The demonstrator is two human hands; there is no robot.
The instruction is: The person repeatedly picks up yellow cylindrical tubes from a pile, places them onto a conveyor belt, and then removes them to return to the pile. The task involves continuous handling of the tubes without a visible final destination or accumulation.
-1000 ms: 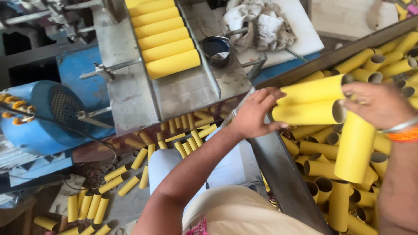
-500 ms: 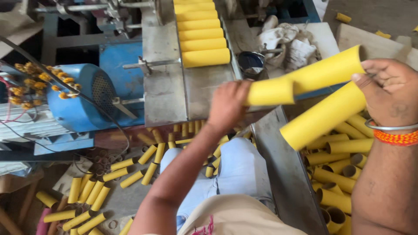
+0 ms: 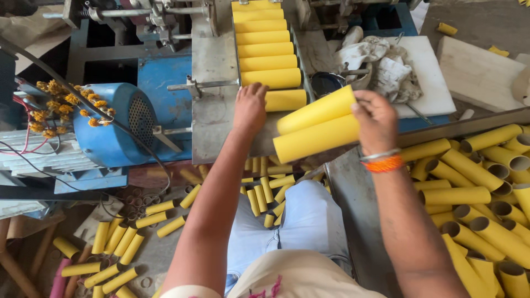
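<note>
My right hand (image 3: 377, 120) grips two long yellow cardboard tubes (image 3: 316, 124) by their right ends, holding them level over the machine's metal bed (image 3: 212, 118). My left hand (image 3: 250, 107) rests on the left end of another yellow tube (image 3: 286, 100), the nearest one in a row of yellow tubes (image 3: 265, 51) lying side by side on the machine's feed track. An orange bracelet sits on my right wrist.
A bin of several yellow tubes (image 3: 486, 182) stands at the right. A blue motor (image 3: 113, 129) with orange flowers sits at the left. Short yellow tube pieces (image 3: 116, 243) litter the floor. White rags (image 3: 381, 60) and a small dark bowl (image 3: 327, 83) lie behind my right hand.
Both hands have carried tubes leftward from the bin to the machine. My left hand has let go of the bundle and set down on the nearest tube in the row.
</note>
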